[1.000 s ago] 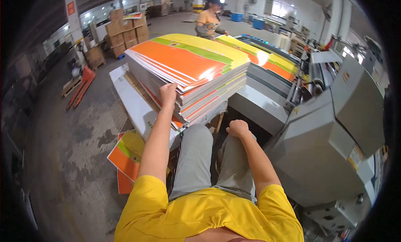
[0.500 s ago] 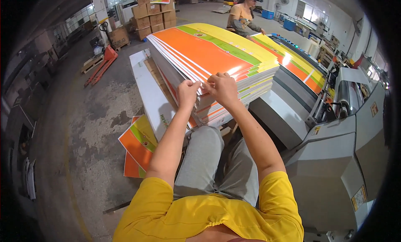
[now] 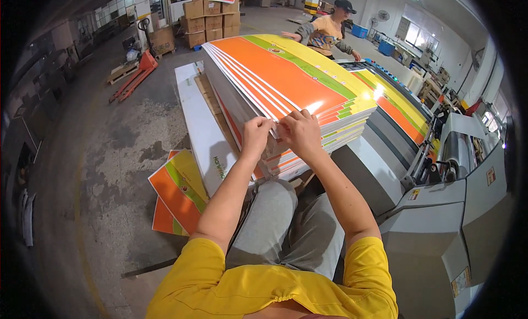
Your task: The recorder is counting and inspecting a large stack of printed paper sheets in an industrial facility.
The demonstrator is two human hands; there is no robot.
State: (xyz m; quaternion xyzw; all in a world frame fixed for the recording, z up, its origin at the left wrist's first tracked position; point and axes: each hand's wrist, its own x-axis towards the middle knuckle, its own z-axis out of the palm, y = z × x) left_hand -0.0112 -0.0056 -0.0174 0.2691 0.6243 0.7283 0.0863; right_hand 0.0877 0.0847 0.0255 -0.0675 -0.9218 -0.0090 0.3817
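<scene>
A tall stack of printed sheets [image 3: 269, 77], orange, green and yellow, stands in front of me, its top sheets fanned in stepped layers. At its near corner my left hand [image 3: 257, 134] is closed, thumb and fingers pinching the sheet edges. Right beside it, my right hand [image 3: 301, 131] curls over the same corner with its fingers closed on the sheets. The fingertips of the two hands nearly meet, and they partly hide the corner between them.
A co-worker [image 3: 325, 33] stands behind the stack. To the right is a grey machine [image 3: 423, 231] with a printed sheet [image 3: 388, 102] on its bed. Loose printed sheets [image 3: 179, 181] lie at lower left. A red pallet jack [image 3: 137, 77] and cardboard boxes [image 3: 212, 22] stand farther back.
The co-worker has turned toward the stack, one arm now stretched to its far edge. My hands stay at the near corner, and the view has shifted slightly.
</scene>
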